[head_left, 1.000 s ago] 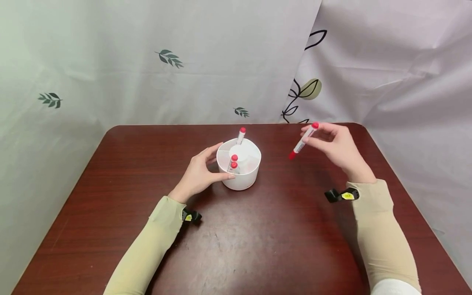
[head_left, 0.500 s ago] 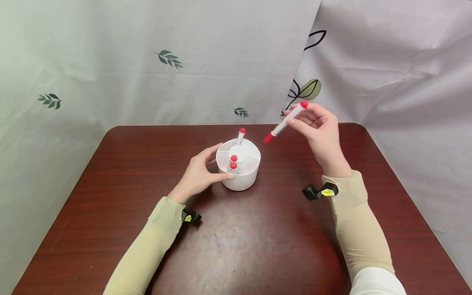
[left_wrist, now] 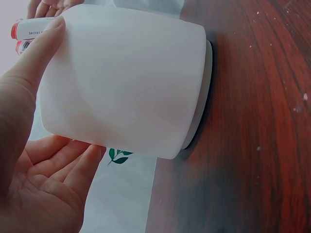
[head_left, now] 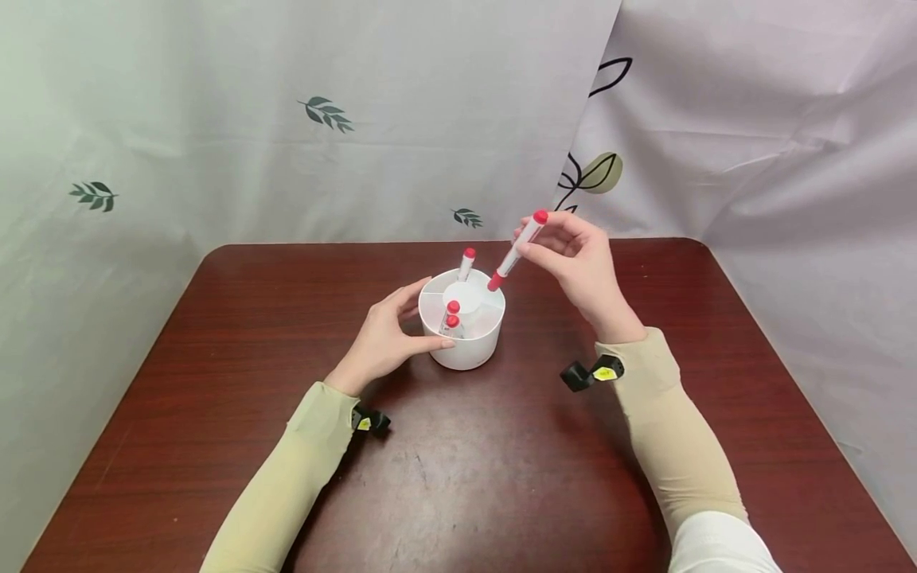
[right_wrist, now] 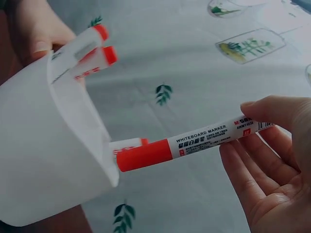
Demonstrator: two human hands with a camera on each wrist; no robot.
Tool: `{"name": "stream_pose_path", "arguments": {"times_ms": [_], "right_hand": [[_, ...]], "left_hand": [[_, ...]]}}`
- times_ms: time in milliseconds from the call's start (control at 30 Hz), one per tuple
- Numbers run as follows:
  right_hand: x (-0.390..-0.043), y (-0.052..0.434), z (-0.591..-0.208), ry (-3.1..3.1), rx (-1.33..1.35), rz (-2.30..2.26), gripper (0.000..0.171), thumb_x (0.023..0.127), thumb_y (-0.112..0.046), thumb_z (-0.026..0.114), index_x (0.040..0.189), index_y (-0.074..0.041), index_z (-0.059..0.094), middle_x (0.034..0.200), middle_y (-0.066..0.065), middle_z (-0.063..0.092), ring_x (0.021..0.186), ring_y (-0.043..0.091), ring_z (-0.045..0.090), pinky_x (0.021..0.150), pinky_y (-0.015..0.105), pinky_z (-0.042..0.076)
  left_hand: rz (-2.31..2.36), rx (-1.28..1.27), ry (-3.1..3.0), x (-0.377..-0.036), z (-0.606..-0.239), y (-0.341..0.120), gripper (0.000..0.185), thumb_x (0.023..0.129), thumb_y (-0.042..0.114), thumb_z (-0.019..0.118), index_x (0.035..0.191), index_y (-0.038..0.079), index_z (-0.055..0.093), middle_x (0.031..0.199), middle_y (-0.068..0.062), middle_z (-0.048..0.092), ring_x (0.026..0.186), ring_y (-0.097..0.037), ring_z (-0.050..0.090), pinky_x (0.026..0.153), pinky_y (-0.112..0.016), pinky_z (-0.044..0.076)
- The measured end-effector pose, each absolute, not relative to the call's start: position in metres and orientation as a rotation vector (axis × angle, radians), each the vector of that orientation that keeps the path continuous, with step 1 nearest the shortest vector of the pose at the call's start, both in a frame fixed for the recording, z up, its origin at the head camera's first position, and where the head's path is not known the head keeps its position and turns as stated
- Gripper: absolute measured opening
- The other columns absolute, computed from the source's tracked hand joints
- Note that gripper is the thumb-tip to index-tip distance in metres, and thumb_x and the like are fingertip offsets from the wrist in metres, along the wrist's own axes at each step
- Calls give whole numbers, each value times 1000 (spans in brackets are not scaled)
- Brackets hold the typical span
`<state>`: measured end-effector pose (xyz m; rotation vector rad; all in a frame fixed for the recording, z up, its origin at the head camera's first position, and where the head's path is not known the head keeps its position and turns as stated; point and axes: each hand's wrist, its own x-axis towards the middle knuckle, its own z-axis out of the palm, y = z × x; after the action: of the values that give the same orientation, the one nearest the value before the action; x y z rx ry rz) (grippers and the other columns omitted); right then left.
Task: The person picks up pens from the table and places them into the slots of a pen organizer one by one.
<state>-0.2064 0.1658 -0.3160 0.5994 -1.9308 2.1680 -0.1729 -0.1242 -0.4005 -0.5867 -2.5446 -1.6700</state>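
A round white pen holder [head_left: 466, 354] with inner dividers stands on the table. My left hand [head_left: 383, 334] grips its left side, thumb at the front of the rim and fingers behind, as the left wrist view [left_wrist: 121, 82] confirms from the side. Two red-capped markers [head_left: 453, 307] lean in its front compartment, and another marker [head_left: 466, 264] rises at the back. Between thumb and fingers, my right hand [head_left: 580, 270] pinches a whiteboard marker [right_wrist: 199, 141]. This marker slants with its red cap down at the holder's right rear rim; whether it touches the rim I cannot tell.
The dark red wooden table [head_left: 458, 477] reaches back to a pale curtain [head_left: 401, 159] with leaf prints. Black wrist cameras [head_left: 591, 374] are strapped to both sleeves.
My right hand has carried the whiteboard marker leftward from the table's right side to the pen holder's rim, rising and then lowering. The left hand and the holder have stayed put.
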Motion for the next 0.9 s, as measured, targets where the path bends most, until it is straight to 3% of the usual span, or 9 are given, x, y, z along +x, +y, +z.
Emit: {"name": "stream_pose_path", "arguments": {"times_ms": [200,433,667,900], "right_hand": [[-210,159,-331,-2060,611,2082,26,85,3,81,109,-3,74,108,17,73,95,26,72,87,34,60],[-212,151,-350,-2223,611,2016,32,86,0,80,114,9,68,110,20,72,94,25,72,86,32,60],[-216,149,-363,-2344,602,1958,28,89,-5,80,115,0,72,112,19,72,97,26,71,85,31,59],[-218,151,-364,-2363,599,1950,32,89,-8,80,119,-2,72,115,16,72,100,24,71,88,32,59]], "left_hand": [[-1671,-584,-2547,-173,-400,-124,95,70,32,97,152,16,49,143,6,56,120,-16,63,103,-31,50],[-1684,-587,-2542,-173,-400,-122,94,71,33,96,151,17,50,143,3,56,120,-19,63,104,-35,50],[-1696,-578,-2554,-174,-401,-122,94,72,32,96,152,16,49,143,3,56,121,-19,62,104,-35,50],[-1696,-578,-2547,-172,-401,-122,95,71,34,96,151,17,49,144,3,56,121,-19,62,104,-35,50]]}}
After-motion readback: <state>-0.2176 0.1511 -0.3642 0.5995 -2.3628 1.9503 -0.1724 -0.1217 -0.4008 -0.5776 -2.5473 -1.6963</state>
